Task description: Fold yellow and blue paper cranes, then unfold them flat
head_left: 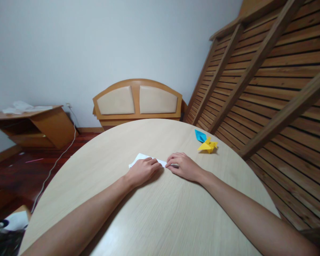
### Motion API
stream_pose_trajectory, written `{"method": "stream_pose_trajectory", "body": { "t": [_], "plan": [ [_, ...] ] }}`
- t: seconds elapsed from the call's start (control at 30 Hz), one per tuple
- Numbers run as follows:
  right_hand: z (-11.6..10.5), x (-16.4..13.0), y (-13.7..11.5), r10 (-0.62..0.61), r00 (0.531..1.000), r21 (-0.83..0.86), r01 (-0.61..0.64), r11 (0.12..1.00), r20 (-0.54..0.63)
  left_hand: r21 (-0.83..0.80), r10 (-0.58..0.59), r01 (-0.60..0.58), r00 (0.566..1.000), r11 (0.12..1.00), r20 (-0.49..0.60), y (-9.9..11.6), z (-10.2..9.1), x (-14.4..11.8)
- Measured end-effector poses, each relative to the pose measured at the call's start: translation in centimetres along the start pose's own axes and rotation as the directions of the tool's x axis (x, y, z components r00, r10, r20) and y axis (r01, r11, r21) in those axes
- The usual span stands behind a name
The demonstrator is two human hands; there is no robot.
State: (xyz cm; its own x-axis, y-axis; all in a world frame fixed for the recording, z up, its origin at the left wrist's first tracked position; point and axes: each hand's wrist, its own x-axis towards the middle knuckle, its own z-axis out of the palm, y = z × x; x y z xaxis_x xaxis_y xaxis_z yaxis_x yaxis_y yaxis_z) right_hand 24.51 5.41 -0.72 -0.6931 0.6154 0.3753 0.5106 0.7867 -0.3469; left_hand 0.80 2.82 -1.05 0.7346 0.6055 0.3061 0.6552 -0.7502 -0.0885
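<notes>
Both hands, the left hand (pixel 144 170) and right hand (pixel 181 165), are pressing flat with fingers together on the white paper (pixel 139 158) lying mid-table (pixel 160 213), where uneven pressure is likely risking 1 crooked crease.

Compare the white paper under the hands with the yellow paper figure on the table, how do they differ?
The white paper lies flat, pressed down by the left hand and right hand; the yellow figure stands folded into a raised shape, untouched. The white paper sits mid-table, the yellow figure nearer the far right edge. Both rest on the round table.
</notes>
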Motion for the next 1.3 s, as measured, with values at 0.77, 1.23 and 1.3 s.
{"method": "stream_pose_trajectory", "body": {
  "t": [0.77,1.23,1.3],
  "plan": [
    [0.3,-0.3,0.7,-0.04,0.991,-0.045,0.046,0.998,0.125,-0.245,-0.048,0.065,0.996,0.967,0.077,0.3,-0.1,-0.2],
    [-0.9,-0.5,0.6,-0.045,0.985,-0.056,0.055,0.997,0.168,-0.2,-0.253,0.296,0.943,0.934,0.215,-0.2,1.6,-0.6],
    [-1.3,-0.4,0.6,-0.046,0.985,-0.062,0.057,0.996,0.165,-0.192,-0.276,0.327,0.928,0.925,0.249,-0.1,1.3,-0.5]
  ]
}}
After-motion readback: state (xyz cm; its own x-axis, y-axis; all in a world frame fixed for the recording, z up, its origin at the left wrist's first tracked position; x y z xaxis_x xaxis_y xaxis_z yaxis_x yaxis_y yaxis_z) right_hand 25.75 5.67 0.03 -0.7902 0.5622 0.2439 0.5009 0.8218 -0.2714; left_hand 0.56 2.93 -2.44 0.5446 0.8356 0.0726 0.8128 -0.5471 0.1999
